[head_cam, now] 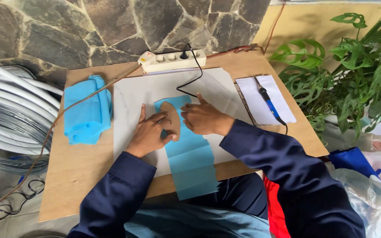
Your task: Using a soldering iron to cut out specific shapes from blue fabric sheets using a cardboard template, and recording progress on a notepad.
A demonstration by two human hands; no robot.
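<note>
A strip of light blue fabric lies along a white sheet on the wooden board and hangs over its near edge. A brown, leaf-shaped cardboard template rests on the strip's far end. My left hand presses on the template's left side, fingers spread flat. My right hand sits at the template's right edge with fingers curled; whether it pinches anything small is hidden.
Folded blue fabric lies at the left of the board. A white power strip sits at the far edge, its black cord running to a blue-handled soldering tool on white paper. Coiled wire and white pipes lie left, a plant right.
</note>
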